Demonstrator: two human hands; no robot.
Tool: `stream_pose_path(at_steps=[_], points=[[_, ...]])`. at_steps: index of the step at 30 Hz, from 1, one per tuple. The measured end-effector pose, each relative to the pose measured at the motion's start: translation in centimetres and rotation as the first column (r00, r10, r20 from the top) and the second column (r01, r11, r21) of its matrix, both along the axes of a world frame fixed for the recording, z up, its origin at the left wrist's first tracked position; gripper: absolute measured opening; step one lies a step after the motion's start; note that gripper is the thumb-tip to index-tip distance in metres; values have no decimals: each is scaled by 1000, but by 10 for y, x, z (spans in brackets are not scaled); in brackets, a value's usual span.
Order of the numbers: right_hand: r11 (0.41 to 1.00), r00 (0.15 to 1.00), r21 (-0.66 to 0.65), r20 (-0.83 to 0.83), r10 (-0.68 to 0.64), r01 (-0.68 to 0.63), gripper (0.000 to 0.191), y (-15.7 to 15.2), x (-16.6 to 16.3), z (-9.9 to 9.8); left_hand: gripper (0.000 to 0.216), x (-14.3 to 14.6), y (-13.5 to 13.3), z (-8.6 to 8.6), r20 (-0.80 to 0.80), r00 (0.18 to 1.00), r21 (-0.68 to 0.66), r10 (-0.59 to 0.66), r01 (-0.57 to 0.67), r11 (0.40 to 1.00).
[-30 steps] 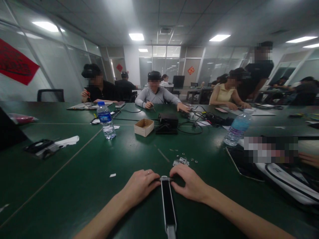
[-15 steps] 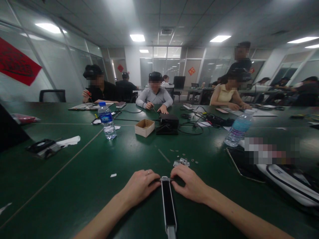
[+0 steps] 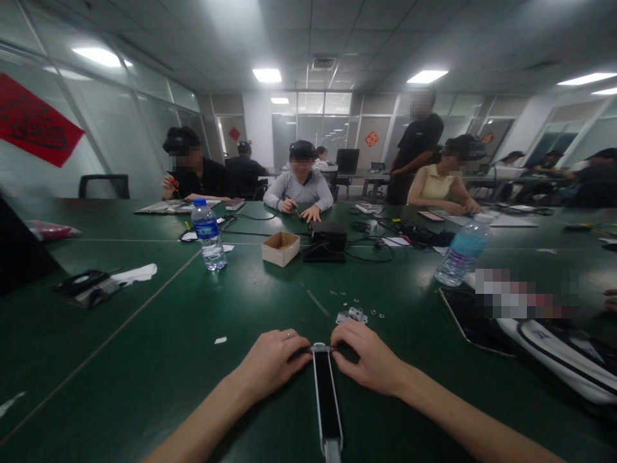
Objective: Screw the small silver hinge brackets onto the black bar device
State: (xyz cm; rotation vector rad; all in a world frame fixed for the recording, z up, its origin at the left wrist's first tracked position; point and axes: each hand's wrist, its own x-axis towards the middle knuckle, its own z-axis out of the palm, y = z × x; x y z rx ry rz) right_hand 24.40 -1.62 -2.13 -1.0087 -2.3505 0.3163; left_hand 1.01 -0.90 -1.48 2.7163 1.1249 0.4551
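A long narrow bar (image 3: 328, 395) with a black face and silver-white edges lies on the green table, pointing away from me. At its far end is a thin grey crosspiece (image 3: 320, 348). My left hand (image 3: 277, 357) closes thumb and fingers on the crosspiece's left side; a ring is on one finger. On the opposite side, my right hand (image 3: 364, 354) pinches its right end, fingers curled. Fingertips partly hide the crosspiece. Just beyond my right hand are small silver metal brackets (image 3: 354, 314), with several tiny rings or nuts (image 3: 373, 312) scattered around them.
An open cardboard box (image 3: 280, 251) stands beside a black device (image 3: 324, 242) ahead. Water bottles stand left (image 3: 209, 235) and right (image 3: 463, 251). A dark tablet-like slab (image 3: 470, 321) and a white-and-black bag (image 3: 559, 354) lie right. Several people sit across the table.
My hands and the bar hold nearly the same position. A standing person in the background has moved left, and part of another person's hand now shows at the right edge.
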Motion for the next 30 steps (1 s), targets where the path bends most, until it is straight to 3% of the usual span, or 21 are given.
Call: stream_pose_path(at_steps=[30], points=[[1000, 1000, -3, -19, 24, -24, 9, -1, -2, 1, 8, -2, 3, -5, 28, 1000, -24, 4, -3, 1000]])
